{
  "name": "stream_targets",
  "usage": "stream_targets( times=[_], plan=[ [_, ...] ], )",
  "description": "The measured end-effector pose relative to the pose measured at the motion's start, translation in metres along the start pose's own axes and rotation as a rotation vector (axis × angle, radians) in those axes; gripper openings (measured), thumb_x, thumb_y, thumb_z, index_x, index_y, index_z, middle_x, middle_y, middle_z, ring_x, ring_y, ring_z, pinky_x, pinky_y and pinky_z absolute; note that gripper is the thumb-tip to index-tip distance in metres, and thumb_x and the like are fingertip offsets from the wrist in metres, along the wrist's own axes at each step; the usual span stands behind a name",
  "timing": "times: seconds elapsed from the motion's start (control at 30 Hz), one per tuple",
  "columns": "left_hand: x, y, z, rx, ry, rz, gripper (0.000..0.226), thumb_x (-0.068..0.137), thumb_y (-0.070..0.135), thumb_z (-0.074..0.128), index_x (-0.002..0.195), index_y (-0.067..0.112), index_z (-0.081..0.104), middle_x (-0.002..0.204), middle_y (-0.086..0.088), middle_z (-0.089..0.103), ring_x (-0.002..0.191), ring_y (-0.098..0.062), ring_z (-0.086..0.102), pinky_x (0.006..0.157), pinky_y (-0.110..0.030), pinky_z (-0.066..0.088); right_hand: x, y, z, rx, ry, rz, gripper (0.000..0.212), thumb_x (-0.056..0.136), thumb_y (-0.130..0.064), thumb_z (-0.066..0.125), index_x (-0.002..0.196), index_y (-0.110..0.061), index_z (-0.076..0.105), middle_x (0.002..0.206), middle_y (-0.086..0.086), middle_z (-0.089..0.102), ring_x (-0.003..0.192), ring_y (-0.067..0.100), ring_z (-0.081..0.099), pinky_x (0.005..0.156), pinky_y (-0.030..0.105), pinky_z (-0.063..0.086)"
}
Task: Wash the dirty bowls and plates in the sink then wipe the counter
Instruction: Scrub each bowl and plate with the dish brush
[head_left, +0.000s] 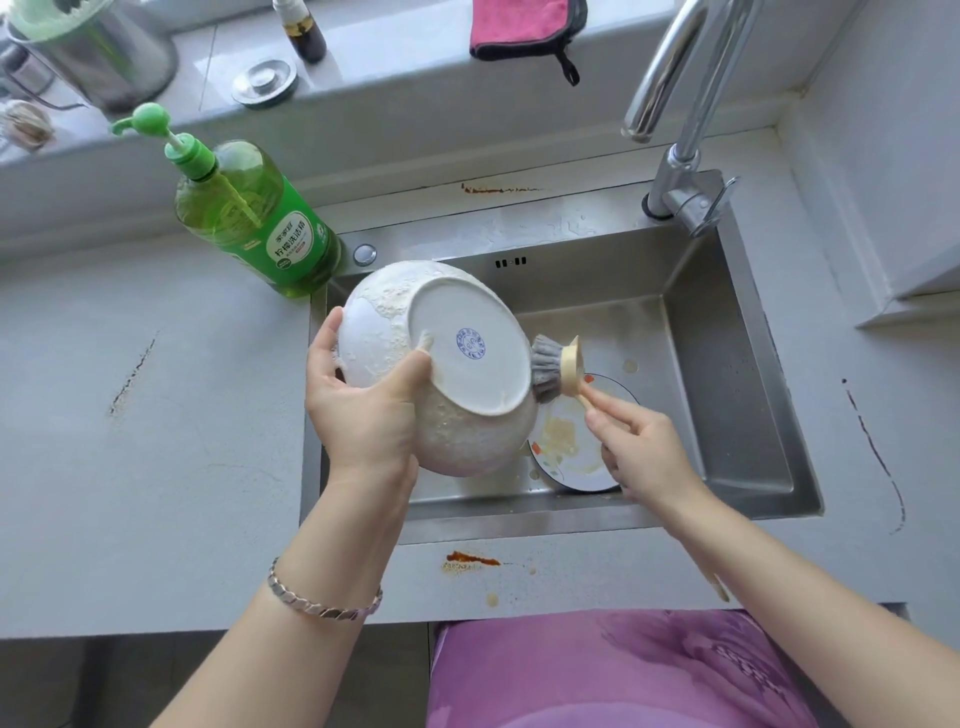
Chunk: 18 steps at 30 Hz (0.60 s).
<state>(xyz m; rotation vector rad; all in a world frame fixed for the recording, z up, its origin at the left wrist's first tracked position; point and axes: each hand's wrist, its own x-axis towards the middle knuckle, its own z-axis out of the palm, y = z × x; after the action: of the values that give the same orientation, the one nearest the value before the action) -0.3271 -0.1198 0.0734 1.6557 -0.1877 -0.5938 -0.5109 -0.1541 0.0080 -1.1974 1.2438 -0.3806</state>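
A person stands at a stainless-steel sink (727, 374), mid-scrub on a white ceramic bowl (467, 312) turned bottom-up and held above the basin. The left hand (363, 410) grips the bowl, thumb pressed across its foot ring and fingers curled round the far rim. Suds coat its outer wall. The right hand (639, 447) pinches the beige handle of a grey-bristled dish brush (550, 369), whose bristles touch the bowl's base edge.

Below, a round patterned plate (571, 452) smeared with food lies flat on the sink floor, unwashed. The chrome tap (670, 78) shows no water running. A green pump bottle of dish soap (254, 218) stands at the sink's back-left corner.

The washing step looks only partly done. Next, the bowl appears to need rinsing under the tap, which calls for a firm hold on a slippery surface. The grey counter (156, 441) carries a red-orange smear (470, 560) at the front edge. A pink cloth (519, 26) waits on the ledge behind.
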Motion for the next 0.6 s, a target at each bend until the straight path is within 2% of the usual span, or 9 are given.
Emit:
stream_targets(
  times=[0.07, 0.13, 0.17, 0.2, 0.27, 0.33, 0.37, 0.47, 0.6],
  plan=[
    [0.003, -0.001, -0.001, 0.032, 0.008, 0.018, 0.071, 0.070, -0.007, 0.072, 0.130, 0.022, 0.046, 0.102, 0.014, 0.058, 0.089, -0.001, 0.062, 0.084, -0.021, 0.053, -0.014, -0.004, 0.005, -0.056, -0.047, -0.070, 0.036, 0.096, -0.012, 0.048, 0.125, -0.032, 0.054, 0.059, -0.023, 0.063, 0.049, -0.008, 0.043, 0.073, 0.009, 0.047],
    [0.005, -0.003, -0.001, 0.107, -0.017, 0.074, 0.071, 0.068, -0.004, 0.074, 0.126, 0.025, 0.048, 0.103, 0.017, 0.057, 0.091, 0.003, 0.061, 0.083, -0.017, 0.052, -0.027, -0.005, 0.011, -0.145, -0.115, -0.124, 0.038, 0.095, -0.017, 0.051, 0.113, -0.051, 0.056, 0.108, -0.011, 0.069, 0.089, -0.008, 0.060, 0.102, 0.025, 0.042],
    [0.004, -0.004, 0.000, 0.158, -0.042, 0.116, 0.070, 0.067, -0.003, 0.075, 0.124, 0.028, 0.049, 0.103, 0.020, 0.056, 0.091, 0.007, 0.060, 0.081, -0.013, 0.049, -0.030, -0.005, 0.013, -0.200, -0.138, -0.137, 0.041, 0.095, -0.021, 0.050, 0.106, -0.060, 0.054, 0.117, -0.005, 0.066, 0.108, 0.001, 0.059, 0.104, 0.032, 0.041],
    [0.002, -0.004, -0.001, 0.211, -0.073, 0.156, 0.069, 0.066, -0.002, 0.075, 0.121, 0.031, 0.049, 0.102, 0.023, 0.055, 0.090, 0.012, 0.058, 0.079, -0.008, 0.047, -0.029, -0.005, 0.015, -0.282, -0.131, -0.165, 0.043, 0.095, -0.025, 0.050, 0.102, -0.067, 0.051, 0.116, 0.003, 0.066, 0.113, 0.014, 0.058, 0.101, 0.039, 0.043],
    [-0.002, -0.006, -0.003, 0.308, -0.153, 0.207, 0.070, 0.064, 0.001, 0.076, 0.118, 0.036, 0.049, 0.106, 0.025, 0.054, 0.096, 0.010, 0.056, 0.081, -0.005, 0.044, -0.024, -0.012, 0.014, -0.408, -0.093, -0.232, 0.046, 0.094, -0.028, 0.048, 0.103, -0.073, 0.044, 0.096, 0.004, 0.072, 0.093, 0.020, 0.065, 0.086, 0.039, 0.051],
    [-0.005, -0.008, -0.007, 0.379, -0.240, 0.197, 0.072, 0.058, 0.009, 0.079, 0.117, 0.040, 0.049, 0.113, 0.021, 0.055, 0.103, 0.002, 0.056, 0.087, -0.011, 0.046, -0.010, -0.017, 0.007, -0.410, -0.042, -0.238, 0.042, 0.094, -0.026, 0.050, 0.112, -0.064, 0.048, 0.061, -0.011, 0.066, 0.060, 0.011, 0.054, 0.064, 0.028, 0.045],
    [-0.006, -0.010, -0.009, 0.387, -0.262, 0.170, 0.072, 0.054, 0.014, 0.078, 0.115, 0.041, 0.050, 0.115, 0.018, 0.057, 0.104, -0.001, 0.057, 0.088, -0.016, 0.048, -0.002, -0.017, 0.001, -0.386, -0.011, -0.215, 0.039, 0.094, -0.025, 0.050, 0.117, -0.056, 0.052, 0.061, -0.012, 0.065, 0.059, 0.010, 0.052, 0.065, 0.028, 0.044],
    [-0.005, -0.015, -0.012, 0.366, -0.240, 0.088, 0.072, 0.048, 0.017, 0.073, 0.114, 0.040, 0.052, 0.116, 0.011, 0.059, 0.104, -0.006, 0.060, 0.090, -0.026, 0.051, 0.003, -0.006, -0.004, -0.386, -0.010, -0.148, 0.036, 0.094, -0.024, 0.050, 0.121, -0.048, 0.055, 0.098, -0.001, 0.073, 0.090, 0.018, 0.064, 0.086, 0.034, 0.048],
    [-0.001, -0.017, -0.014, 0.355, -0.206, 0.060, 0.072, 0.054, 0.010, 0.077, 0.114, 0.039, 0.052, 0.117, 0.006, 0.060, 0.105, -0.011, 0.060, 0.087, -0.027, 0.052, -0.030, 0.006, 0.016, -0.363, -0.165, -0.252, 0.049, 0.094, -0.028, 0.048, 0.106, -0.075, 0.041, 0.107, 0.017, 0.065, 0.108, 0.033, 0.057, 0.092, 0.051, 0.046]
  ],
)
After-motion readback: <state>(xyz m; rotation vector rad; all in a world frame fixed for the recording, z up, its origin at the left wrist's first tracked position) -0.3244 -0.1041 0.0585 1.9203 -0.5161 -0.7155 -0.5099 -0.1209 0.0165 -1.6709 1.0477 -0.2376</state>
